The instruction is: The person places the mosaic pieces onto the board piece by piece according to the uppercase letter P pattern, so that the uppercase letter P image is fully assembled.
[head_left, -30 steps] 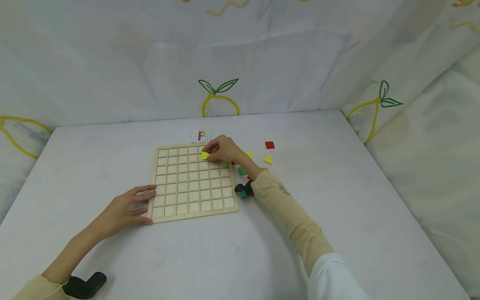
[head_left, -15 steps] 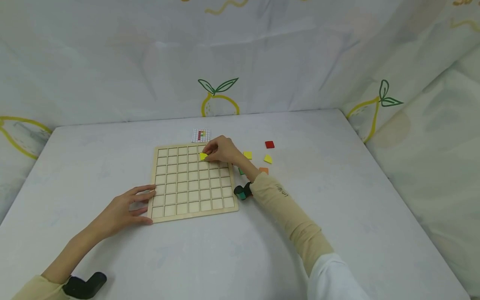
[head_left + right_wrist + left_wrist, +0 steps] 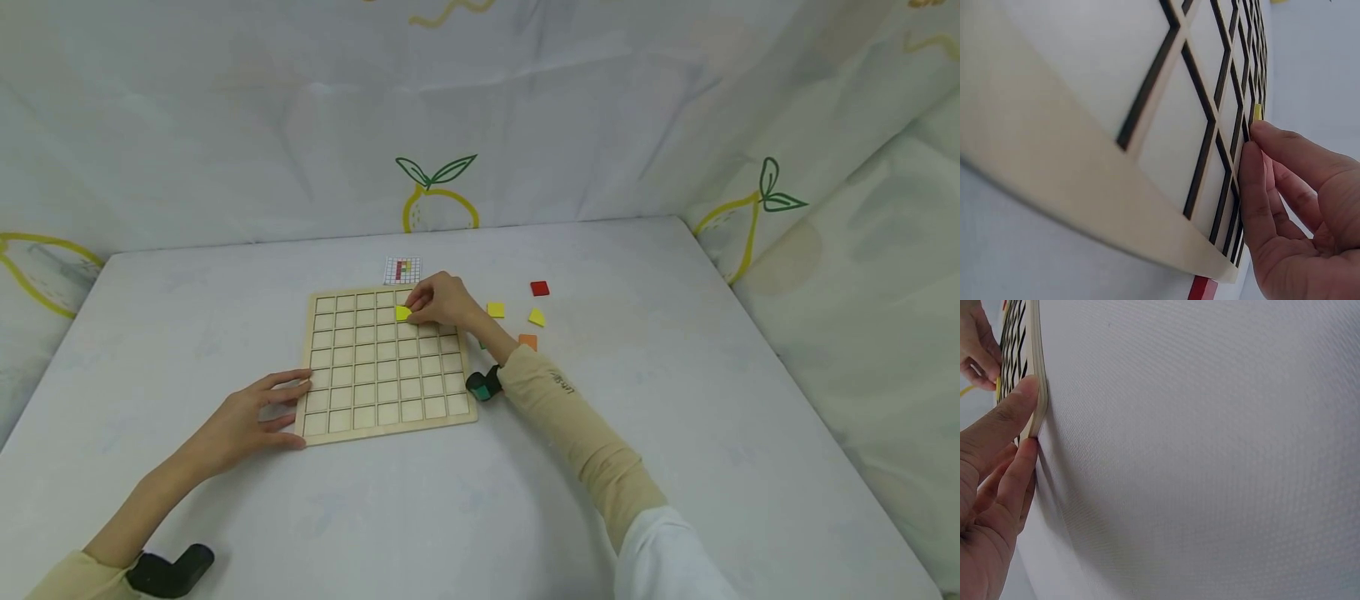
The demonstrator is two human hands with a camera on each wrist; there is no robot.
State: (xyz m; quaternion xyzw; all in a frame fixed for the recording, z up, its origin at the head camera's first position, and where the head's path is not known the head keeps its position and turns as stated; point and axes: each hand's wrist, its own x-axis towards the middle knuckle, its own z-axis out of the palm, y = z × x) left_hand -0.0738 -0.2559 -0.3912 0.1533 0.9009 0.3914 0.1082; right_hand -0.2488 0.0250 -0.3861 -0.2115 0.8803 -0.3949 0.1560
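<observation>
A square wooden grid board (image 3: 375, 367) lies flat on the white table. Over its upper part, my right hand (image 3: 442, 300) pinches a yellow square tile (image 3: 403, 313) between thumb and fingertips. The tile is at a cell in the second row; whether it sits fully down in it cannot be told. In the right wrist view, only a sliver of the yellow tile (image 3: 1257, 112) shows past the fingertips. My left hand (image 3: 240, 421) rests against the board's left edge with spread, fairly straight fingers. The left wrist view shows its thumb (image 3: 1013, 409) on the rim near a corner.
Beyond the board lies a small printed grid card (image 3: 402, 271) with coloured squares. Right of it are a red tile (image 3: 540, 288), a yellow square (image 3: 496, 310), a yellow corner-cut piece (image 3: 537, 317) and an orange tile (image 3: 528, 342). My right forearm partly covers other pieces.
My right hand has shifted the yellow tile slightly left and down on the board; its forearm moved a little with it. The left hand stays where it was.
</observation>
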